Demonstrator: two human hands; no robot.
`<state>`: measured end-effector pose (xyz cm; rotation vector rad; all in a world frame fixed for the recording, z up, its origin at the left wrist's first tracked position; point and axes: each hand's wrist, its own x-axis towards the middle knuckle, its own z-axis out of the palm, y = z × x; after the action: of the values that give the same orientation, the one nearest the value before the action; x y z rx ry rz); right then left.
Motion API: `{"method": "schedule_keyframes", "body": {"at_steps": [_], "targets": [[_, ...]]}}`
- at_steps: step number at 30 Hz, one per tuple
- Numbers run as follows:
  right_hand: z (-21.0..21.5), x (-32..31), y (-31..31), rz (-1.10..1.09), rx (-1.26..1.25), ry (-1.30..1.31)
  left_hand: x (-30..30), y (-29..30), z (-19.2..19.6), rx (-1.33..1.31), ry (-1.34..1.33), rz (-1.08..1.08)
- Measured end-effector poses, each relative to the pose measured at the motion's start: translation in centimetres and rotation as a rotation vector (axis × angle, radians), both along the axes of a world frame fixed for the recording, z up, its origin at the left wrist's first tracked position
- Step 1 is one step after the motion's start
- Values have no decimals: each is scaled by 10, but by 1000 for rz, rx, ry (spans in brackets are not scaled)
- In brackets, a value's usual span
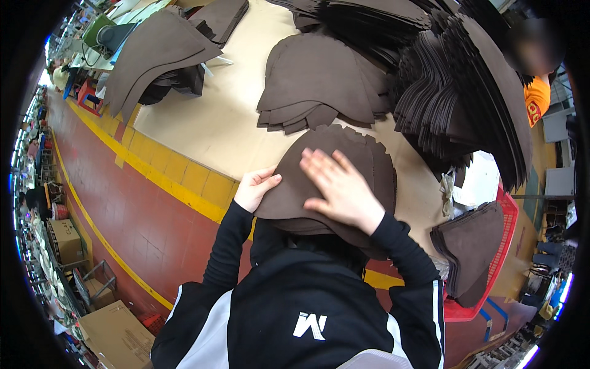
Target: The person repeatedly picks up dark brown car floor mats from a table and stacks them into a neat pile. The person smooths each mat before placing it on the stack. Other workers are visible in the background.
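Observation:
Close in front of my body lies a small pile of dark brown, cut sheet pieces [362, 157], rounded at the far side, with notched far edges and a curved near edge. My left hand [257, 187] pinches the left corner of the top sheet, thumb above and the other fingers mostly hidden beneath. My right hand [340, 187] rests flat on the sheet's upper face with its fingers stretched out. Just beyond, another stack of brown sheets [319, 77] lies fanned out on the pale table [196, 132].
Tall stacks of brown sheets [436, 92] stand at the far right. More sheets [160, 52] overhang the table's left side. At the right, a red plastic basket [505, 240] holds brown pieces beside white paper [478, 184]. Someone in an orange sleeve [536, 98] is at the right edge.

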<state>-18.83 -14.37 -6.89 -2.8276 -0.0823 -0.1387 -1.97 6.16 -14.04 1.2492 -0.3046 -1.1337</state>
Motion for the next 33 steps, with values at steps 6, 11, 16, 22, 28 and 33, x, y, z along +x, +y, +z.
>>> {"method": "schedule_keyframes", "body": {"at_steps": [6,11,16,22,28,33], "targets": [[4,-31,47,390,343,90,-1,-2,3,-29,14,-34],[27,-16,9,131,252,-14,2,1,2,-16,49,-47],[3,-1,-19,-209,-102,-10,-2,-3,9,0,15,-38],[2,-22,30,263,57,35,-3,-1,4,-22,-11,-35],[5,1,-27,24,-31,18,-1,-3,7,-17,-36,-56],[-5,-4,-92,-322,-102,-27,-2,-1,16,8,-427,-9]]}}
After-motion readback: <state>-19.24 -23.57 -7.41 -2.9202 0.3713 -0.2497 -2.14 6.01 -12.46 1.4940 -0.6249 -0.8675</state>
